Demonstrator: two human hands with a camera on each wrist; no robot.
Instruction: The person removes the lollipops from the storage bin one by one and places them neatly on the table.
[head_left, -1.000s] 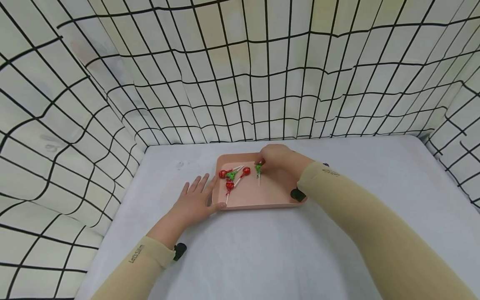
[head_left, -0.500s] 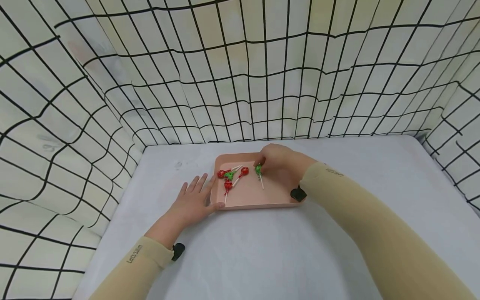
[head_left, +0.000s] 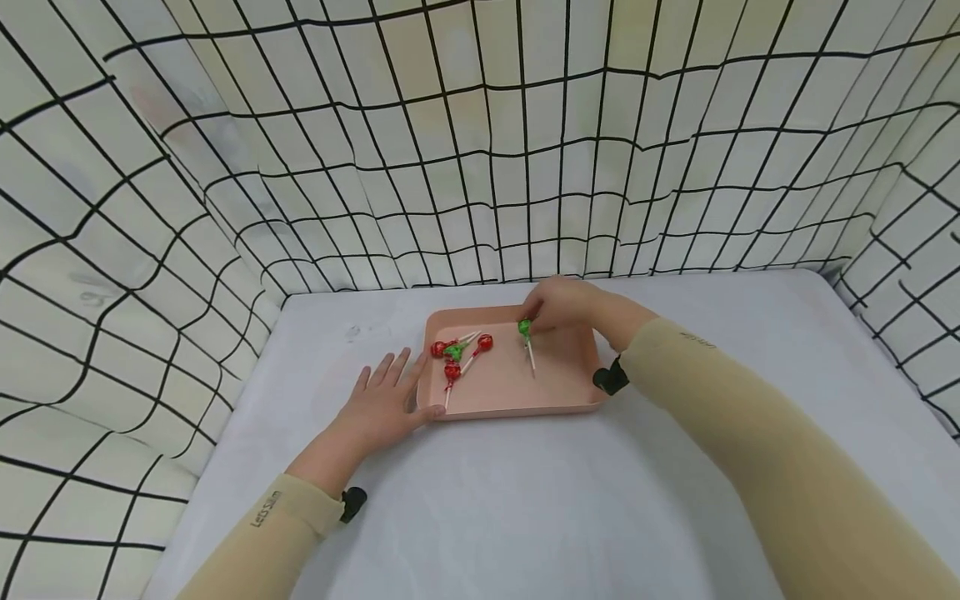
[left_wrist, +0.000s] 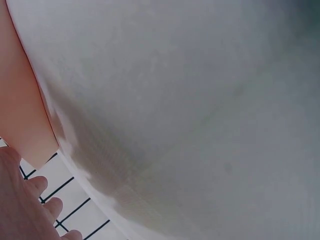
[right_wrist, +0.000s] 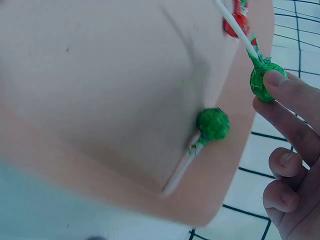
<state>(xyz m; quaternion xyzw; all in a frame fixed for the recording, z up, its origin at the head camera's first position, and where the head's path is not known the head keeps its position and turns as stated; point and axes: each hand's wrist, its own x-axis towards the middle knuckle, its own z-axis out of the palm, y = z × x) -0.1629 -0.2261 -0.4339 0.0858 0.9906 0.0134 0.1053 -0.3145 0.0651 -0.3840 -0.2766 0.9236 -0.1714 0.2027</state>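
My right hand [head_left: 566, 304] pinches the wrapped head of a green lollipop [right_wrist: 262, 80] between thumb and finger, over the pink tray [head_left: 517, 396]. Its white stick points down toward the near side in the head view. A second green lollipop [right_wrist: 212, 124] lies in the tray below that hand, hidden from the head camera. At the tray's left end, my left hand [head_left: 382, 408] is spread flat, its thumb at the near left corner. Close to it in the tray are several lollipops: red ones [head_left: 452, 372] and a green one [head_left: 454, 352], some overlapping.
The tray has a low raised rim and stands on a white-covered table [head_left: 480, 508]. Behind and along both sides rises a pale wall [head_left: 450, 167] with a black grid. A black wrist camera [head_left: 611, 377] is strapped to each sleeve.
My right hand has shifted to the right and slightly back with the green lollipop, whose stick has swung to slant rightward. The left hand keeps its place by the tray.
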